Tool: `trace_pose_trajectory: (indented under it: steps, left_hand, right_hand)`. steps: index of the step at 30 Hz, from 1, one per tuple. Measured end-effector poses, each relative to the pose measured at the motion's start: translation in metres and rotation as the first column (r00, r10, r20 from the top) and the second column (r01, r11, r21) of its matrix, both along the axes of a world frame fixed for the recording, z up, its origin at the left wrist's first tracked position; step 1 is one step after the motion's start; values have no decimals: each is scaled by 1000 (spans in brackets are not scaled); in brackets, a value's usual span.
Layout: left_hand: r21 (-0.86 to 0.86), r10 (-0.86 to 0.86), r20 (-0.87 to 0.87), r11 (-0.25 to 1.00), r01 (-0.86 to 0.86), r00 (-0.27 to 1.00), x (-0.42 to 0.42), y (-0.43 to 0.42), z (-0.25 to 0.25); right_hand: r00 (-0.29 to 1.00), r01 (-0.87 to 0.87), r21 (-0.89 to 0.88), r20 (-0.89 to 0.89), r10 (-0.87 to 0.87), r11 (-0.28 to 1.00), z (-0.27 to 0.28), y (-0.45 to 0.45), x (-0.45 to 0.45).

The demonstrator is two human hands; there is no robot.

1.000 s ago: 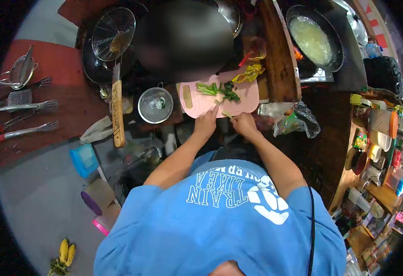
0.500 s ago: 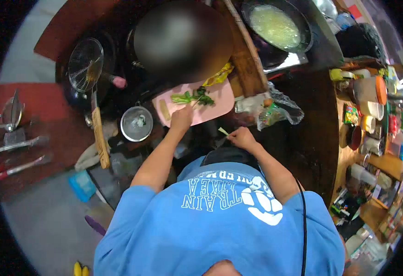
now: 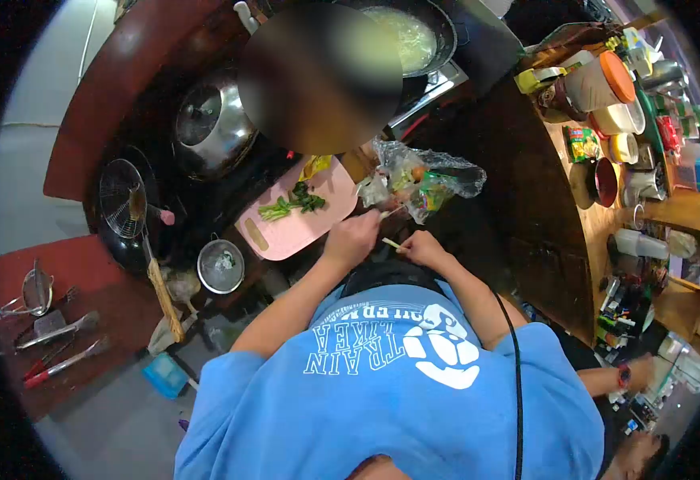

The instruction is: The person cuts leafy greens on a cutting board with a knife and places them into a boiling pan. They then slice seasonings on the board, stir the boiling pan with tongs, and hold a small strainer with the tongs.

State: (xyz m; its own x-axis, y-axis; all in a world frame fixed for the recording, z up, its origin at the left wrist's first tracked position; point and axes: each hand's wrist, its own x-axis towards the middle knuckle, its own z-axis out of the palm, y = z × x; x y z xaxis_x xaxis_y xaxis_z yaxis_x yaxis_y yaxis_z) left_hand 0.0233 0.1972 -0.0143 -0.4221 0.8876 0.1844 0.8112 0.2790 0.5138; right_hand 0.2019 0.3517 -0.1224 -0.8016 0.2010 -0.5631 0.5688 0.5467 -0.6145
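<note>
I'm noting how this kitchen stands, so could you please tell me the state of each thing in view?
Greens: loosely heaped on the board
Board: flat, partly covered
Stalk: held in the right hand
Left hand: fingers bent, grip unclear
Strainer: scraps inside
Skimmer: lying unheld
Plastic bag: crumpled, things inside
Frying pan: pale contents, partly hidden by blur
Tub: orange lid on

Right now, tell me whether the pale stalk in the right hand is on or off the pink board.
Off: the pale stalk is held by the right hand, outside the edge of the pink board.
</note>
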Motion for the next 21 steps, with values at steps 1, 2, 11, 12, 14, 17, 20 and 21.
trace_pose_trajectory:
  steps: [1,2,11,12,14,17,20,21]
  left_hand:
    - [26,-24,-44,999,25,999,0,22,1]
    - [28,-27,-45,999,28,999,1,42,5]
    - [-32,-62,-221,998,56,973,3,74,16]
    - [-35,-60,-221,998,53,974,3,61,21]
    - [-22,-95,80,995,97,992,5,28,31]
    - [-28,36,333,999,-28,942,4,-18,37]
    - [-14,101,454,994,-106,885,-2,-54,38]
    - [-12,110,448,993,-117,887,-9,-64,41]
  right_hand:
    - [1000,4,1,-2,-4,1000,2,3,1]
    - [1000,2,-28,22,-1,1000,5,7,2]
    - [992,106,-141,77,-95,984,49,28,0]
    - [997,70,-149,-8,-71,986,55,29,-2]
    - [994,-8,-201,-112,-15,980,73,28,-13]
    - [947,-163,-278,-314,71,947,93,22,-34]
    - [933,-214,-365,-350,80,906,115,6,-65]
    - [930,-227,-362,-356,91,904,123,0,-75]
